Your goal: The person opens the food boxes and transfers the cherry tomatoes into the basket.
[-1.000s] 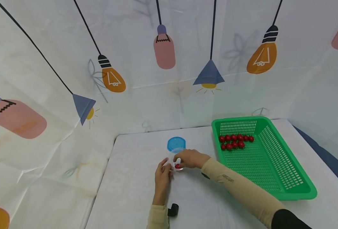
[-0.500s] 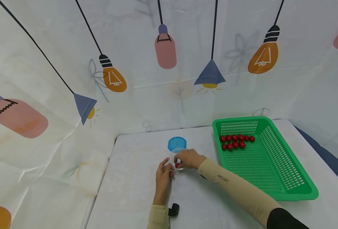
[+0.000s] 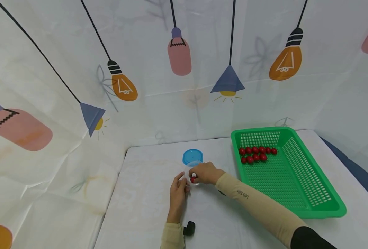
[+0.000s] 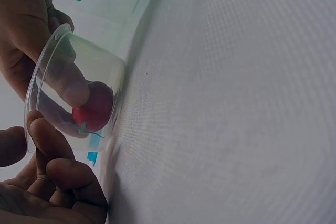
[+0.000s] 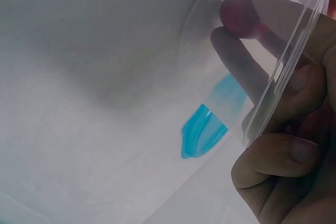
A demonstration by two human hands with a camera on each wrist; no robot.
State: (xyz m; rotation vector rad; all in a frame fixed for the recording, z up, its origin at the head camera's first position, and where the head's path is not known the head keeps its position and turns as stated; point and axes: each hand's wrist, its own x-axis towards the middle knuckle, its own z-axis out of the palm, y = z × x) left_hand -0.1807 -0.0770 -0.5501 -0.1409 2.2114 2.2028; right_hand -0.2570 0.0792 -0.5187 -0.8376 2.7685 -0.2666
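A clear plastic cup (image 4: 97,56) with a wide rim sits on the white table, tilted or seen from the side in the wrist views. My left hand (image 3: 177,197) pinches its rim between thumb and fingers. The fingers of my right hand (image 3: 206,172) reach inside the cup and hold a red cherry tomato (image 4: 94,107), whose green calyx shows in the left wrist view. Through the cup wall in the right wrist view, the tomato (image 5: 241,14) lies between the fingertips, close to the bottom. From the head view the right hand covers part of the cup.
Just behind the cup lies a round blue lid (image 3: 192,156). A green plastic basket (image 3: 302,207) stands to the right, with several cherry tomatoes (image 3: 255,154) in rows at its far left. A patterned cloth (image 3: 152,117) hangs behind the table.
The right wrist and forearm have shifted slightly left, the fingers staying in the cup with the cherry tomato. The left hand keeps its place at the cup.
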